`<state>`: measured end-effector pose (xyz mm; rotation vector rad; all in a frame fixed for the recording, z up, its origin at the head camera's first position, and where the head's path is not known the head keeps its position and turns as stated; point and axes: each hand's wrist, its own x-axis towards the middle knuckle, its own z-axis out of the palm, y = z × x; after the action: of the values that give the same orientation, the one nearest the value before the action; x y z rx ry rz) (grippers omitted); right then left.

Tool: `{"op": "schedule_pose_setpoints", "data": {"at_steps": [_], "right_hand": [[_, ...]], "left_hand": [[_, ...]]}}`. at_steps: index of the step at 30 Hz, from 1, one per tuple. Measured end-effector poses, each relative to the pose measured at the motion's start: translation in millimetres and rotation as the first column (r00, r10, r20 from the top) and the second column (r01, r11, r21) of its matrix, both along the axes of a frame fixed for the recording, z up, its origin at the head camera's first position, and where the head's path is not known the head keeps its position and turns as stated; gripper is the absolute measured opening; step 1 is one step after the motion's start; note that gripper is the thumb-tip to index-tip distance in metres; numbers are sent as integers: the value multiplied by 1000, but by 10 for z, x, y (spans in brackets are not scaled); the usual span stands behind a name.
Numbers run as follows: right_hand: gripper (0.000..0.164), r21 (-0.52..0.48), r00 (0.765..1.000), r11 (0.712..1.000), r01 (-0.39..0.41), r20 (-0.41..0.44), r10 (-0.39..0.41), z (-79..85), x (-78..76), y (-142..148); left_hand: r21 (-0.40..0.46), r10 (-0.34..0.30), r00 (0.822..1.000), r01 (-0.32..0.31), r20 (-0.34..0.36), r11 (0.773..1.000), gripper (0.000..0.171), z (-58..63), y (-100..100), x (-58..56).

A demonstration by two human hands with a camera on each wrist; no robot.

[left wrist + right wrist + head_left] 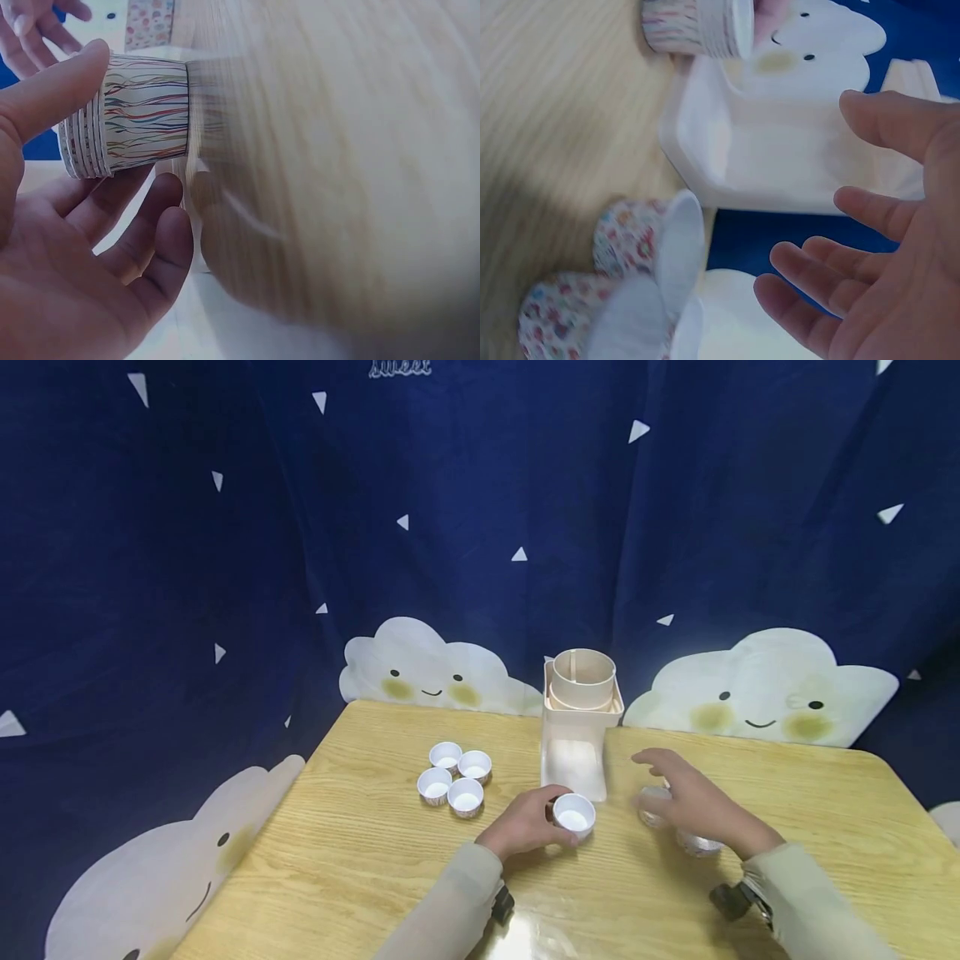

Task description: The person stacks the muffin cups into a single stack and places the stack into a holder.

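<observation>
Toward the middle of the wooden table (337,877), well in from its left and right edges, I see a stack of paper cups (574,816) standing upright, mouth to the ceiling and long axis straight up and down. Several rims nest together at its top, and wavy coloured stripes run along the outside; I can't tell whether its base touches the wood. The left hand (527,825) grasps it near those rims, thumb on one side and fingers opposite. Just beyond, near the far edge, a cream stand (574,727) points its flat foot at the person, an upright open cylinder (583,693) sitting in its top. Off toward the left edge, four cups (465,797) cluster mouth up, showing white insides. Nearer the right edge, the right hand (701,802) is released, fingers apart and loosely bent, beside upright floral cups (626,240) with open mouths.
</observation>
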<state>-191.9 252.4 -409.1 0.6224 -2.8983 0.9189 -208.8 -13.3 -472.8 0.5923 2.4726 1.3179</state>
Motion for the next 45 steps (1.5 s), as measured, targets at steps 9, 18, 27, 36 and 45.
{"op": "schedule_pose_setpoints", "data": {"at_steps": [9, 18, 27, 36, 45], "right_hand": [[58, 6, 1000, 1000, 28, -4, -28, 113, 7, 191], [57, -15, 999, 999, 52, 15, -52, 153, 60, 380], [58, 1, 997, 997, 78, 17, -78, 73, 123, 513], [61, 17, 991, 993, 117, 66, -118, -35, 201, 596], [58, 15, 986, 990, 138, 90, -139, -173, 275, 658]], "left_hand": [[-4, 12, 1000, -12, 9, 1000, 56, -30, -7, -23], [-11, 16, 999, -16, 32, 1000, 55, -9, -11, -26], [-12, 18, 999, -18, 28, 1000, 55, -11, -16, -39], [-7, 14, 999, -14, 35, 1000, 54, -6, -10, -22], [-27, 29, 999, -28, 30, 999, 56, 5, -9, -19]]}}
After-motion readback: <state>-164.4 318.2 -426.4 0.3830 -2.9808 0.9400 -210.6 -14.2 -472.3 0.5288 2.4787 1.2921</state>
